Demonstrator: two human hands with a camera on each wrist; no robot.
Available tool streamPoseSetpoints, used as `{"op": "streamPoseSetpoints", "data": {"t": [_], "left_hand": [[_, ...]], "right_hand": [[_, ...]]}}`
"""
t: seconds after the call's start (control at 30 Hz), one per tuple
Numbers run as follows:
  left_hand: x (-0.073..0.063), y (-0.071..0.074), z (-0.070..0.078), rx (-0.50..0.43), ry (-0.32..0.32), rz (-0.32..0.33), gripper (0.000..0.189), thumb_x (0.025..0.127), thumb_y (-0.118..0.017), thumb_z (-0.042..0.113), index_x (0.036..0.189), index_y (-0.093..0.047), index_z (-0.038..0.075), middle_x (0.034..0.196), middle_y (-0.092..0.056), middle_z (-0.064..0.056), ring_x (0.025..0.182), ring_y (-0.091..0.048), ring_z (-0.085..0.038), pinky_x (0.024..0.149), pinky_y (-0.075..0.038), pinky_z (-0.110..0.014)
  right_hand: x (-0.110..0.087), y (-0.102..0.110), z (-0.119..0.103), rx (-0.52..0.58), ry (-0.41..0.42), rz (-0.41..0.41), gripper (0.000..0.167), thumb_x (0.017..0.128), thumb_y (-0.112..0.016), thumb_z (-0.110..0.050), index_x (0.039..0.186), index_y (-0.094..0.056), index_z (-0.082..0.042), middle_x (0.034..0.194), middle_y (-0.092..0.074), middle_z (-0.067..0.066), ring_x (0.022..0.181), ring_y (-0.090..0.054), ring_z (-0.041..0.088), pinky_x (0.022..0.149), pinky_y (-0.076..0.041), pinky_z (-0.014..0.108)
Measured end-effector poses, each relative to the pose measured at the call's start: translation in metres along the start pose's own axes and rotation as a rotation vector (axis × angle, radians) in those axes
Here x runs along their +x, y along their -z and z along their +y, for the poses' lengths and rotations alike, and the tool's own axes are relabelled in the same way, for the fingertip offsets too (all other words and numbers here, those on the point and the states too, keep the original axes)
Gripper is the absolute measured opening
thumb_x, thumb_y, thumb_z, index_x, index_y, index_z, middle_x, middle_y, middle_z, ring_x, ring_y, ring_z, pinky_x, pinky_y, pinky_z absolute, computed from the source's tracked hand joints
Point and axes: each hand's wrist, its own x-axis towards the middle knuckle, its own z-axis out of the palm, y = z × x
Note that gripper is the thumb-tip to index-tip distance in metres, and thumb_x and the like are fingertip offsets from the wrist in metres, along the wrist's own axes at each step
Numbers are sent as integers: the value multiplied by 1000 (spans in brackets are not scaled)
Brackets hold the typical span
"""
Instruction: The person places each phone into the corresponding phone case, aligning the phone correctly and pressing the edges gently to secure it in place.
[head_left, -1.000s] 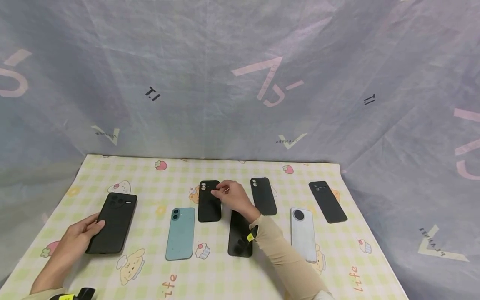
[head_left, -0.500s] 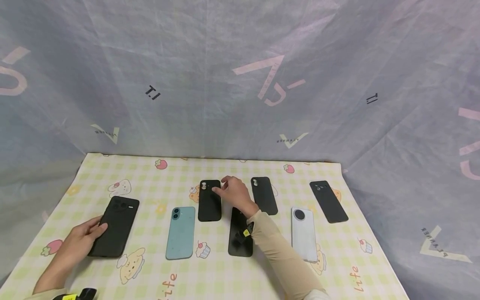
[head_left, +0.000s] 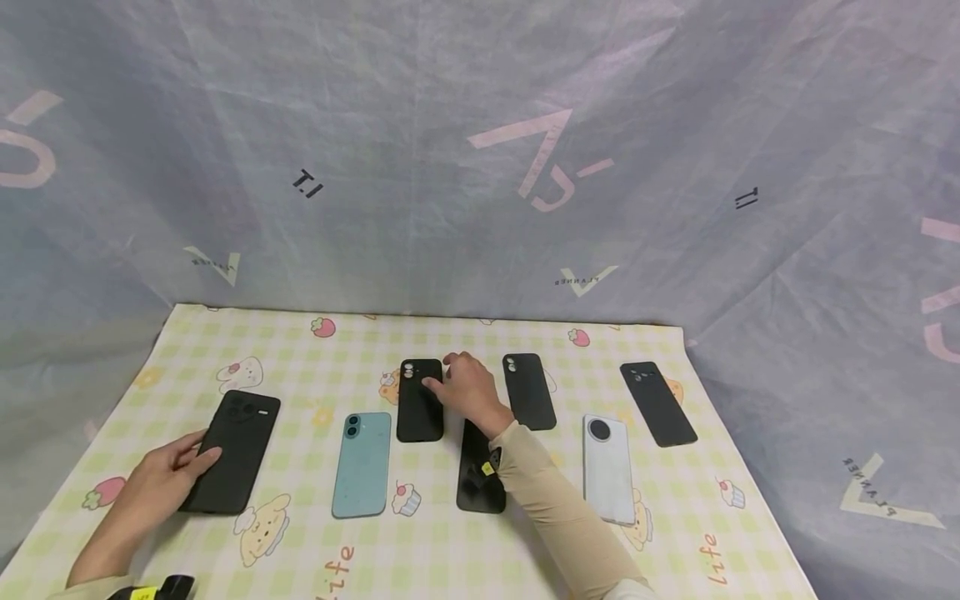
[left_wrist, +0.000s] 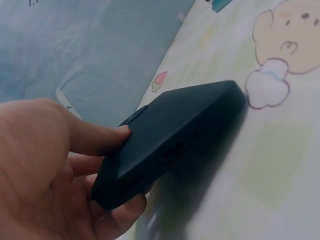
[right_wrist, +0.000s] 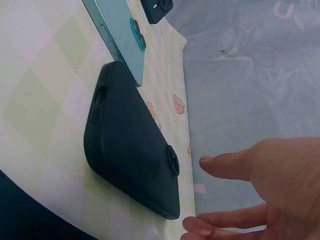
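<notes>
My left hand (head_left: 168, 477) grips the lower left side of a black phone in a black case (head_left: 238, 450), thumb on its back and fingers beneath. In the left wrist view the near end of this cased phone (left_wrist: 165, 140) is tilted up off the cloth. My right hand (head_left: 468, 385) hovers at the right edge of a black phone case (head_left: 420, 412) with two round camera holes. The right wrist view shows the thumb (right_wrist: 220, 166) and fingers parted, apart from that case (right_wrist: 132, 135). Beneath the right forearm lies a glossy black phone (head_left: 480, 475), partly hidden.
A teal phone (head_left: 362, 467) lies between the hands. Right of the right arm are a white phone (head_left: 607, 467), another black case (head_left: 529, 392) and a slim black case (head_left: 657, 404). A grey curtain (head_left: 420, 167) hangs behind the patterned tablecloth (head_left: 300, 350).
The left hand has shifted the cased phone slightly right and towards the person. The right hand's fingers have spread a little and moved slightly, remaining over the case's right edge.
</notes>
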Motion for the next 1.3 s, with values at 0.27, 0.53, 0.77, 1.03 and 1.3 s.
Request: {"op": "streamPoseSetpoints", "data": {"t": [0.27,0.53,0.77,1.03,1.3], "left_hand": [[-1,-3,3,27,-10,22,106,104,-60,65,162,-23,-16,150,-45,-45,134,-50,-62,95,-51,-65],[-3,-7,6,83,-8,62,111,100,-65,67,160,-25,-18,147,-46,-47,130,-52,-63,92,-51,-66],[-5,-10,7,105,32,41,119,97,-65,72,161,-20,-18,154,-32,-49,132,-42,-68,95,-47,-71],[-7,-13,9,144,32,117,114,95,-68,72,159,-30,-15,147,-40,-49,126,-47,-67,86,-49,-68],[-12,-21,13,146,42,211,107,94,-72,67,157,-38,-12,146,-40,-46,127,-45,-65,87,-46,-69]], "right_hand": [[2,-3,-1,-58,2,2,51,102,-77,-38,129,-71,5,115,-71,19,93,-69,30,82,-59,45],[4,-5,-1,-83,-3,-19,43,100,-77,-44,86,-67,-5,78,-56,8,62,-51,19,57,-40,31],[4,-8,-8,-132,-16,-38,52,98,-76,-55,101,-74,-3,87,-60,9,69,-55,21,64,-49,37],[3,-15,-13,-206,-41,-68,55,96,-74,-63,87,-71,-9,107,-63,16,76,-56,23,69,-52,40],[5,-23,-15,-267,-51,-75,60,94,-75,-65,64,-57,-16,97,-61,13,75,-54,23,60,-45,36]]}}
